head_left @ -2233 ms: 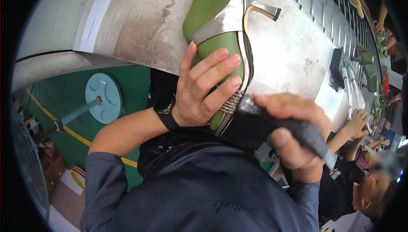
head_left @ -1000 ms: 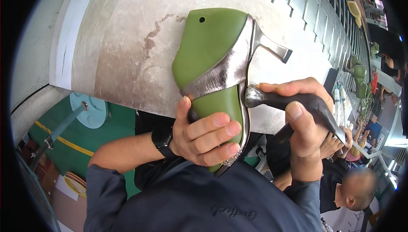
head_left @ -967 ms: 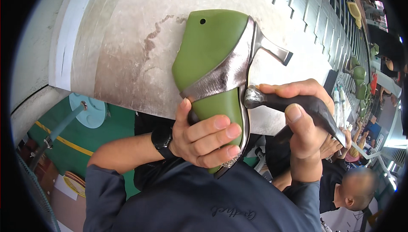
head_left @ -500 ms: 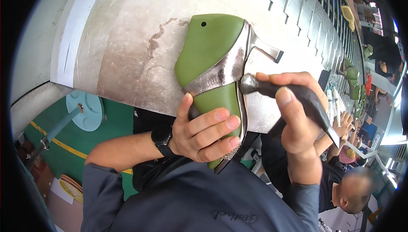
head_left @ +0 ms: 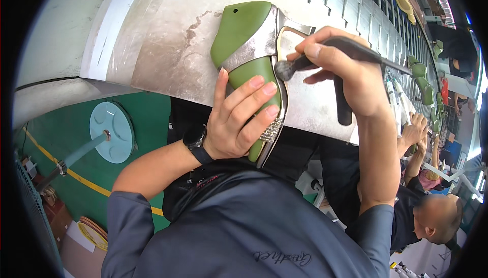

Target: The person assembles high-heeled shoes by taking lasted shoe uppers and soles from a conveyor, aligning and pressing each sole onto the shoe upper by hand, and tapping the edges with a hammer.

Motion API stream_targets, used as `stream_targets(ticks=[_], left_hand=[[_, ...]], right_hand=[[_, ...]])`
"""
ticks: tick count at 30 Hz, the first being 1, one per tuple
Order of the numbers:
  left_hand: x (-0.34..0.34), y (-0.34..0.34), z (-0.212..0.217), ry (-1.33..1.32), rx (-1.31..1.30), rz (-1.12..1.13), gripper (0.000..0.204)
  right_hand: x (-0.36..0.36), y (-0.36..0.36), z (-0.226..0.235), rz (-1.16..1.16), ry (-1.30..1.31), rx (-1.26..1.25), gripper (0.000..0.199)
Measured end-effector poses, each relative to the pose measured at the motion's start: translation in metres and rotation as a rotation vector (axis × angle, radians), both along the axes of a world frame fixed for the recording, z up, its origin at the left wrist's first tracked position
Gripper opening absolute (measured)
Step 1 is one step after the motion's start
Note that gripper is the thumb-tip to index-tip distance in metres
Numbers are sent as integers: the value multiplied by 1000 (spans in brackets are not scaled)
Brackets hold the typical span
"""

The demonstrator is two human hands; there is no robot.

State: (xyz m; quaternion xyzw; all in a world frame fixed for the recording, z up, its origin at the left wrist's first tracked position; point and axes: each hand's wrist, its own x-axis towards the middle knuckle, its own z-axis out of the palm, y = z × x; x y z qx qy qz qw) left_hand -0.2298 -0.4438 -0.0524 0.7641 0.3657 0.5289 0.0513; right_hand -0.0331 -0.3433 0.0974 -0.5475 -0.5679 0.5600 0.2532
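Note:
A high-heeled sandal (head_left: 257, 42) with a metallic silver strap is fitted on a green shoe last (head_left: 243, 18). It lies on its side at the bench, with the slim heel toward the right and the toe toward me. My left hand (head_left: 239, 118) is closed around the last's front part, beside a glittery toe strap (head_left: 272, 131). My right hand (head_left: 351, 69) grips a dark shoemaker's hammer (head_left: 358, 49). Its round, worn metal face is at the sole edge near the middle of the shoe; whether they touch I cannot tell. Fingers partly hide the tool.
The metal-topped bench (head_left: 162, 49) adjoins a slatted conveyor (head_left: 333, 3). More green lasts (head_left: 421, 82) stand along the line at right, where a co-worker (head_left: 432, 217) sits close by. A round pale-blue stool (head_left: 109, 130) stands on the green floor at left.
The shoe and my left hand have shifted farther up in view. My right hand has turned the hammer more level, and a black part of it now hangs below the hand.

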Motion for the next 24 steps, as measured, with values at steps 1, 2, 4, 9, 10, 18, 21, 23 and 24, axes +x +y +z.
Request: stream_targets(ticks=[1, 2, 4, 9, 10, 18, 21, 23, 24], left_hand=[[-4, 2, -3, 56, 34, -14, 48], [-6, 3, -5, 112, 67, -27, 64], [-9, 1, -4, 128, 69, -22, 65], [7, 1, 9, -28, 28, -16, 36], [9, 0, 8, -24, 26, -17, 36], [5, 11, 11, 151, 133, -67, 90], [-3, -15, 32, -214, -275, -92, 106], [-26, -19, 55, -382, -474, -162, 76], [-30, -19, 41, -884, -480, -218, 60]], right_hand=[[2, -8, 1, -23, 36, -52, 29], [2, -18, 0, -89, 69, -60, 30], [6, -44, -1, -134, 83, 34, 27], [1, -127, 35, -417, 160, 556, 36], [-9, -135, 20, -566, 359, 639, 38], [17, -79, -10, -229, -140, 389, 28], [50, -59, -25, 19, -928, 928, 50], [59, -69, -16, 7, -754, 890, 49], [61, -76, -11, 25, -593, 833, 48]])
